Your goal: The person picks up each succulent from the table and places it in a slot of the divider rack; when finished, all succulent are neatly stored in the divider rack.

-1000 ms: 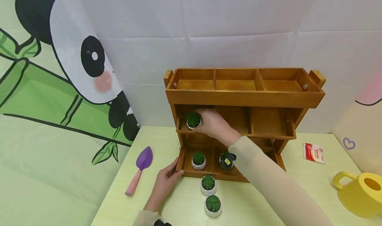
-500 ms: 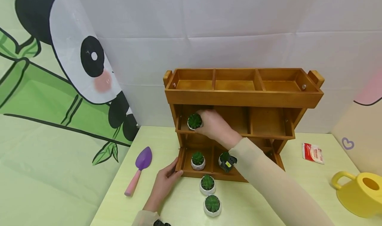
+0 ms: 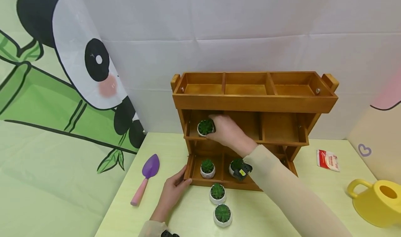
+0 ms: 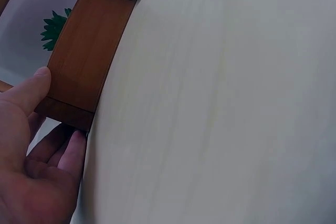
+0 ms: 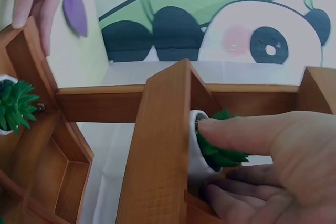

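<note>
My right hand [image 3: 226,129] holds a small potted succulent [image 3: 205,127] by its white pot, inside the left part of the wooden shelf's [image 3: 255,103] middle tier. In the right wrist view, the thumb lies on the pot's [image 5: 198,153] rim and the fingers curl round its far side. My left hand [image 3: 174,187] grips the front left corner of the bottom tier, thumb against the brown wood [image 4: 86,51] and fingers bent round the end. Two more potted succulents stand in the bottom tier, one at left [image 3: 207,168] and another [image 3: 235,165] partly hidden by the right wrist's camera.
Two potted succulents, one nearer the shelf [image 3: 217,193] and one closer to me [image 3: 222,215], stand on the table before it. A purple trowel [image 3: 151,166] with a pink handle lies left. At right are a red-and-white packet [image 3: 328,160] and a yellow watering can [image 3: 376,204].
My right hand has shifted the succulent slightly right within the middle tier's left compartment, still holding it. The left hand stays on the shelf corner.
</note>
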Demonstrator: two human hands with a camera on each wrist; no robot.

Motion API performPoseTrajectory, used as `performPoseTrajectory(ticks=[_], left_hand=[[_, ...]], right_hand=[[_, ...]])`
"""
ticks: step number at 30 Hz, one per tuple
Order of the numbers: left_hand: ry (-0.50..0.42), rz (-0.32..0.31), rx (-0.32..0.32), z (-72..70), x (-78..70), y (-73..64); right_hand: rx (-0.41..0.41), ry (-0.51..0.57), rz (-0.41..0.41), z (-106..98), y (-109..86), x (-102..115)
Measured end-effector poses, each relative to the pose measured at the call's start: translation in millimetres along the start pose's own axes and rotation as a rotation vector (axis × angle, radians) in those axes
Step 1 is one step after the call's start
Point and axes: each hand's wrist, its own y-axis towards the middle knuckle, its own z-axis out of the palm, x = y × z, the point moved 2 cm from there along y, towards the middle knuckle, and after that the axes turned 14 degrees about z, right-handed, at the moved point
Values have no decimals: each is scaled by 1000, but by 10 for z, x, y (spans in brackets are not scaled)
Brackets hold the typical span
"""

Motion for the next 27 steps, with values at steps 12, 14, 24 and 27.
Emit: performPoseTrajectory(ticks=[12, 14, 24, 27], left_hand=[[-19, 2, -10, 4, 33, -2], [-18, 2, -13, 10, 49, 0], [-28, -17, -15, 12, 80, 8], [-29, -17, -12, 7, 69, 10]], right_hand=[[-50, 287, -107, 37, -238, -352], [-65, 330, -125, 69, -285, -416], [-114, 475, -188, 199, -468, -609], [-119, 536, -194, 235, -532, -653]])
